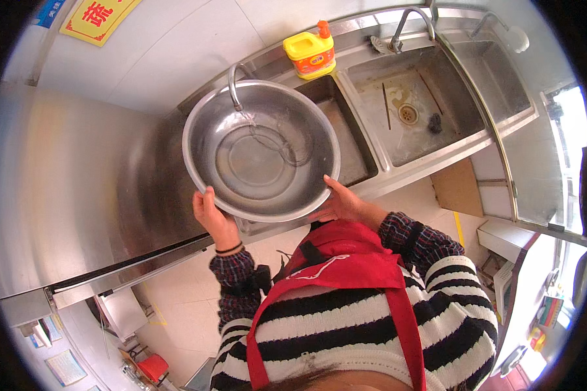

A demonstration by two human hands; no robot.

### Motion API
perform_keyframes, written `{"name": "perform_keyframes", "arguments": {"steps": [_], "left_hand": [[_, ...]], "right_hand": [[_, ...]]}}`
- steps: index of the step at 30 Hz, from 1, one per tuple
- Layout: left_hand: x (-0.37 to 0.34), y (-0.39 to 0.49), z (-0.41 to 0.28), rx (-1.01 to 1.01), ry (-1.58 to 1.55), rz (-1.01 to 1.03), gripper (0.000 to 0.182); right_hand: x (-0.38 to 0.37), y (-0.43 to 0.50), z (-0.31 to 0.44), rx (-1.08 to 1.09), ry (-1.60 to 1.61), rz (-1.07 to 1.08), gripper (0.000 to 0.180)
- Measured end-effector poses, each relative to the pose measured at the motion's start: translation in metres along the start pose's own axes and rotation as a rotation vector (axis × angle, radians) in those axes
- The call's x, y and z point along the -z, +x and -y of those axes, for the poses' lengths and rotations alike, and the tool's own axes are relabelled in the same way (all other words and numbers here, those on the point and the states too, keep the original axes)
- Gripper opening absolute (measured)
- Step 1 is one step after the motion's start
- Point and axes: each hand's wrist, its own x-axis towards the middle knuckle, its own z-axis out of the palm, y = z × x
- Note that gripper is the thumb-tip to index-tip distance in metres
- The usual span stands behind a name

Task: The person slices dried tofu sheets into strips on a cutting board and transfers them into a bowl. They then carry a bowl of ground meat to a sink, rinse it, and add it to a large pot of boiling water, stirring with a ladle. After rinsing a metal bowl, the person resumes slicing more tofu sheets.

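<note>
A large round stainless steel basin (259, 161) sits over the left sink bowl (345, 139) and hides most of it. My left hand (214, 217) grips the basin's near left rim, thumb on top. On the near right rim, my right hand (345, 200) holds on with its thumb over the edge and its fingers underneath. The left curved faucet (234, 88) reaches over the basin's far rim. Water (252, 119) runs from its spout into the basin, and ripples spread across the water inside.
A yellow detergent jug (310, 51) with an orange pump stands behind the sinks. The right sink bowl (372, 107) holds thin dark sticks and a dark lump near its drain (408, 114). Beside it rises a second faucet (411, 22). A tall stainless steel surface (78, 195) lies left.
</note>
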Motion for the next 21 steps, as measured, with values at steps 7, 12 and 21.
{"name": "perform_keyframes", "arguments": {"steps": [7, 12, 21], "left_hand": [[0.034, -0.038, 0.016, 0.121, 0.37, 0.258, 0.015], [0.046, 0.01, -0.009, 0.069, 0.301, 0.204, 0.023], [0.019, 0.097, -0.071, 0.142, 0.489, 0.287, 0.016]], "right_hand": [[0.0, -0.001, 0.041, 0.382, -0.351, -0.439, 0.026], [0.044, -0.001, 0.084, 0.302, -0.522, -0.322, 0.023], [0.032, 0.05, 0.077, 0.163, -0.516, -0.167, 0.042]]}}
